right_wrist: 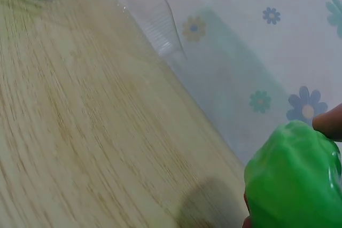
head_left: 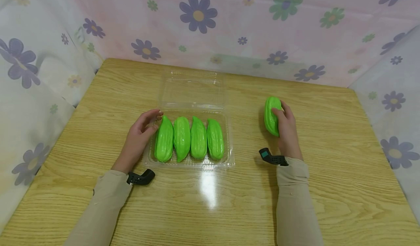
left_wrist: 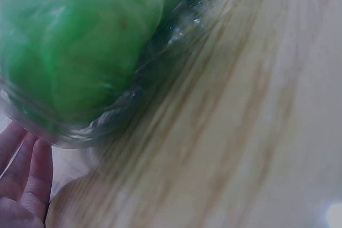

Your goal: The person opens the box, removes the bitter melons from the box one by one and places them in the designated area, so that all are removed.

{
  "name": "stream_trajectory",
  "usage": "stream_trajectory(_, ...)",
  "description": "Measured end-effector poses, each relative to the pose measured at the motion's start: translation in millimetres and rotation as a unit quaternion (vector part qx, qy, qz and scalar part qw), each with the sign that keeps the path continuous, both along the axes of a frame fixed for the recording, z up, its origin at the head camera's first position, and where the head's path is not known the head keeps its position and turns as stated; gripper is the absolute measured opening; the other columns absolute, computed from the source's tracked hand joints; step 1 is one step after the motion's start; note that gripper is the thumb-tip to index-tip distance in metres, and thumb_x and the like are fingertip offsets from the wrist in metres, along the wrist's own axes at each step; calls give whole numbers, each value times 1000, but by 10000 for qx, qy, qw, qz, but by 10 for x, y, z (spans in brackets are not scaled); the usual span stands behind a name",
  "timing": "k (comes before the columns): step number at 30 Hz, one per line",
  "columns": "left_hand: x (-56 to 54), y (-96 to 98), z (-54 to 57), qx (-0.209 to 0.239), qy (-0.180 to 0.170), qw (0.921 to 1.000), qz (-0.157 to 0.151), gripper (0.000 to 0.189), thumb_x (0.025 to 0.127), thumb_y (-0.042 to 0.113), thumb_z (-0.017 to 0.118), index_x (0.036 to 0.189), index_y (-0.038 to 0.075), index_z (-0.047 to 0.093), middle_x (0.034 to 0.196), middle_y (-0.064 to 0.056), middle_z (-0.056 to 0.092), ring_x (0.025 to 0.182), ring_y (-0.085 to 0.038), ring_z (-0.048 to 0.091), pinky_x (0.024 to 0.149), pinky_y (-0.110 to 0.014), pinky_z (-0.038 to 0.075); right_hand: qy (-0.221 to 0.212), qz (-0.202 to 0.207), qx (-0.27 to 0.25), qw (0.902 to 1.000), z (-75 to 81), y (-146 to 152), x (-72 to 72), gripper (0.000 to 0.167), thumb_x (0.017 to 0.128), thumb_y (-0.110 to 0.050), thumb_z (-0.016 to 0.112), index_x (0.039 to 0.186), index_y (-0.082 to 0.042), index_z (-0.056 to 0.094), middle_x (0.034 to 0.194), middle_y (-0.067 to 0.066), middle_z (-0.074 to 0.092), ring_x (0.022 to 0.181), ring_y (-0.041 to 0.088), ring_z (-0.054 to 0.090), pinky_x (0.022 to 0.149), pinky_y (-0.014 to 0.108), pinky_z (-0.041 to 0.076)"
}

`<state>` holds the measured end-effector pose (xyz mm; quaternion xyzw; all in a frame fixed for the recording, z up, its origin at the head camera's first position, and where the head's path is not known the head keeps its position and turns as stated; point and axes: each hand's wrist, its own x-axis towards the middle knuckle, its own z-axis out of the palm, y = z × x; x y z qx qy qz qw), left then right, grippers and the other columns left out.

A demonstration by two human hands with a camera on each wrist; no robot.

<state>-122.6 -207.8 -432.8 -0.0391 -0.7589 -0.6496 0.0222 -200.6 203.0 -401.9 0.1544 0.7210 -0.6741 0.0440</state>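
In the head view my right hand (head_left: 287, 129) grips a bright green, ridged toy gourd (head_left: 271, 116), thumb on its face and fingers behind it. The same gourd (right_wrist: 294, 180) shows at the lower right of the right wrist view. Several similar green gourds (head_left: 198, 138) lie side by side in a clear plastic clamshell box (head_left: 231, 154), whose lid (head_left: 193, 91) is folded back. My left hand (head_left: 139, 136) rests at the box's left edge, fingers loosely bent beside the leftmost gourd. The left wrist view shows these fingers (left_wrist: 40, 177) fairly straight against the box wall.
Everything sits on a wood-grain table (head_left: 246, 206). A flower-print cloth (head_left: 229, 23) hangs behind the table and along both sides. Black wrist devices (head_left: 141, 177) are strapped over both sleeves.
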Motion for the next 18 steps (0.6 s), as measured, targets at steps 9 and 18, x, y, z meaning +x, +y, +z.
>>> stream_trajectory(9,-1,6,15,18,-53,10000,5,42,92,15,50,133,17,42,130,1,46,122,-13,37,98,-33,32,-27,-16,255,9997,-36,40,-11,53,86,-42,53,135,-34,34,127,1,35,100,14,42,76,30,40)
stream_trajectory(18,-1,11,13,38,-34,10000,36,42,92,15,50,132,16,42,130,-1,46,121,-14,38,98,-33,31,-56,-249,514,9984,-64,-15,-28,56,84,-43,56,134,-28,37,120,2,39,98,13,42,81,30,37)
